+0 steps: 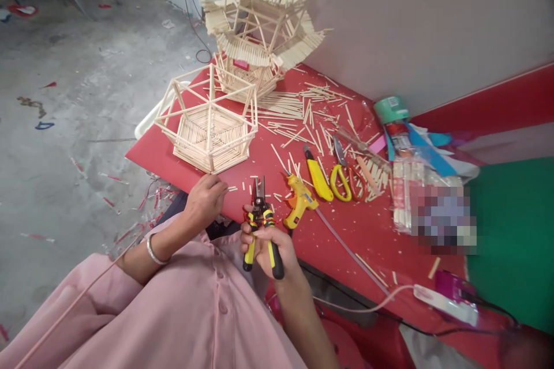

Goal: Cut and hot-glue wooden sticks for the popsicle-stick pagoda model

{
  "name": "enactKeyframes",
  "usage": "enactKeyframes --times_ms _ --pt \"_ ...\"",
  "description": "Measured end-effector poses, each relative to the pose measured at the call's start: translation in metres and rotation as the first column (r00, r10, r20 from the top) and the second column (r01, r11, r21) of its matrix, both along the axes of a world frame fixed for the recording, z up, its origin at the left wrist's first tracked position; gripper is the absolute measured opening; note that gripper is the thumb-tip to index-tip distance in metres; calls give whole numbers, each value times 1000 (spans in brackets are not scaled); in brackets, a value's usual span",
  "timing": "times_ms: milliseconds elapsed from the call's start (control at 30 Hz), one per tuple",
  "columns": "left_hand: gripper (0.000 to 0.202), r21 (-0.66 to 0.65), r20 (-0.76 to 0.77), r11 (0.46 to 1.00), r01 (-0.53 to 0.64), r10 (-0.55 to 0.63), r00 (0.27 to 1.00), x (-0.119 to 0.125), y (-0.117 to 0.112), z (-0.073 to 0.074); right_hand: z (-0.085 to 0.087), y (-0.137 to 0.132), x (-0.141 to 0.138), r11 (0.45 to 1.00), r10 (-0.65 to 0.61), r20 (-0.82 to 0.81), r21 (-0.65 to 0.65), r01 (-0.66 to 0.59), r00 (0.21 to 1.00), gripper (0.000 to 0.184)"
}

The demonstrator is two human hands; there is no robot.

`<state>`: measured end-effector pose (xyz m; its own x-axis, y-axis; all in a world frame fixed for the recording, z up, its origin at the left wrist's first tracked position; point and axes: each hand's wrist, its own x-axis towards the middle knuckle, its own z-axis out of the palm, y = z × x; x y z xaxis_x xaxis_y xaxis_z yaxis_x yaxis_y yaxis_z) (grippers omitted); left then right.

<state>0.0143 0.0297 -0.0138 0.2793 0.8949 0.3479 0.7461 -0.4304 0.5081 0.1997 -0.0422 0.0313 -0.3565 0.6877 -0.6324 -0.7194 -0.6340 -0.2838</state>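
Note:
My right hand (270, 248) is wrapped round yellow-and-black cutting pliers (263, 230), with their dark jaws pointing away from me and slightly apart. At the table's front edge, my left hand (206, 199) is closed with the fingers curled down; what they hold, if anything, is hidden. Just beyond it stands a hexagonal wooden-stick frame (210, 132) with a slatted floor and open upper rails. A few short cut stick pieces (234, 188) lie between the left hand and the pliers. To the right of the pliers rests a yellow glue gun (300, 199).
A tiered stick pagoda (264, 29) stands at the back. Loose sticks (285, 105) are strewn over the red table (341, 242). A yellow utility knife (319, 179), yellow-handled scissors (340, 176), green tape (392, 109) and packed sticks (402, 193) lie at right.

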Motion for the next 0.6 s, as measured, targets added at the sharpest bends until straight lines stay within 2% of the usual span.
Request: enactKeyframes --times_ms 400,600 --pt "24 89 2 996 11 -12 1000 3 -1 -2 -3 -2 0 1000 19 14 10 -19 1000 56" --pt "24 94 7 995 19 -20 1000 4 -2 -2 -3 -2 0 1000 25 15 11 -25 1000 55"
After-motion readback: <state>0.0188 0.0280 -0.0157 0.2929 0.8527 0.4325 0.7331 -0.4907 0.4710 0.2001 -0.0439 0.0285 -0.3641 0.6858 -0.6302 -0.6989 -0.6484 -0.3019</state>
